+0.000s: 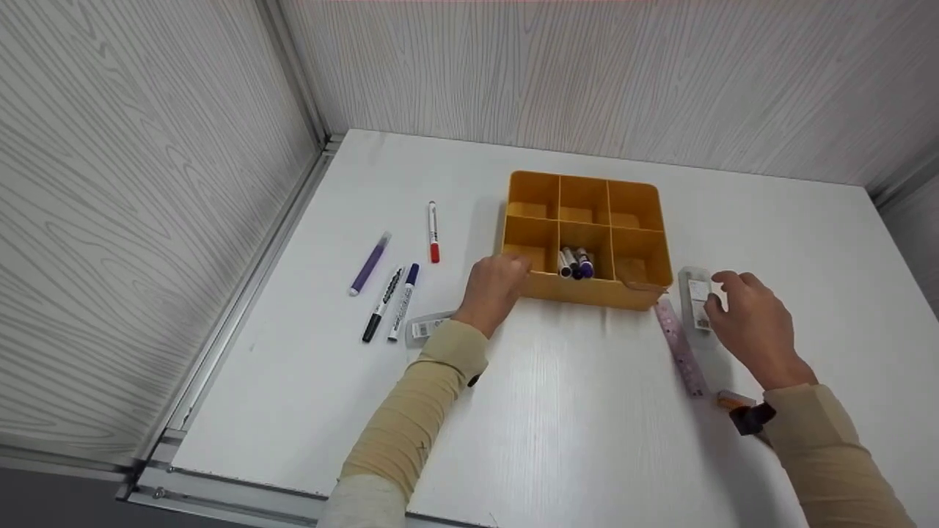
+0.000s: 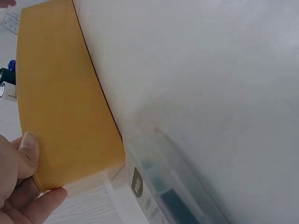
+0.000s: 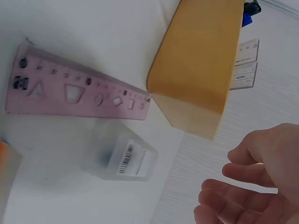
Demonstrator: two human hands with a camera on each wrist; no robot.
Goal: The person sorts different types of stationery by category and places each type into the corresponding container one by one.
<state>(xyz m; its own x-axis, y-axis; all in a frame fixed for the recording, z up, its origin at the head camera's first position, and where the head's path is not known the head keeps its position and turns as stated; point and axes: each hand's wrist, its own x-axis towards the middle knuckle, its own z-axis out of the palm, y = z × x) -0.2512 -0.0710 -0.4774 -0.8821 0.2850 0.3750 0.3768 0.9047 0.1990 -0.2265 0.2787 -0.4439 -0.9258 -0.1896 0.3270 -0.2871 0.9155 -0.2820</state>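
Note:
My left hand grips the near left corner of a yellow six-compartment box, its thumb on the front wall in the left wrist view. Several markers stand in the box's front middle compartment. A clear flat piece with markings shows past the box's rim in the right wrist view. My right hand holds nothing, its fingers loosely bent and apart. It hovers beside a translucent case with a barcode label. Left of that case lies a pink ruler with cut-out shapes, its far end near the box.
Left of the box lie a red-capped marker, a purple pen, a black-capped marker and a blue-capped marker. Another translucent case is partly behind my left wrist. An orange-and-white object lies by my right wrist.

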